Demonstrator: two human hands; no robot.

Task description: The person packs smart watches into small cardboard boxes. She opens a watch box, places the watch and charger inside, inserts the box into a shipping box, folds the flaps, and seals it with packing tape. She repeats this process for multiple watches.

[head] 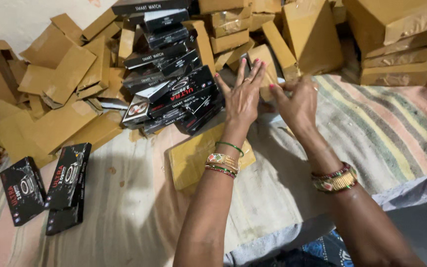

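two bare hands at work over a striped woven cloth point(371, 128), both wrists ringed with red, green and gold bangles. left hand point(243, 96) spread flat with fingers apart and pointing away, clamped on nothing, palm pressed toward the right flank of a leaning heap of glossy black printed cartons point(174, 79). right hand point(297, 104) just right of that heap's near end, fingers curled together around a small brown cardboard box wrapped in clear tape point(268, 69); cannot tell how firm the grip is, since the knuckles hide the fingertips. small box wedged between the two hands, touching the right fingers, its far end poking up above them.

directly below the heap, toward the wearer, a flat yellow-brown padded envelope point(193, 158) lying on the cloth, partly hidden under the left forearm. well left of the heap and nearer the wearer, three loose black cartons with a watch picture point(50, 190), lying flat side by side. left of the heap and behind it, a jumble of plain brown cardboard boxes point(60, 89), some folded flat, some tilted. right of the heap, beyond the hands, a stack of larger taped brown parcels point(396, 44) at the cloth's far edge.
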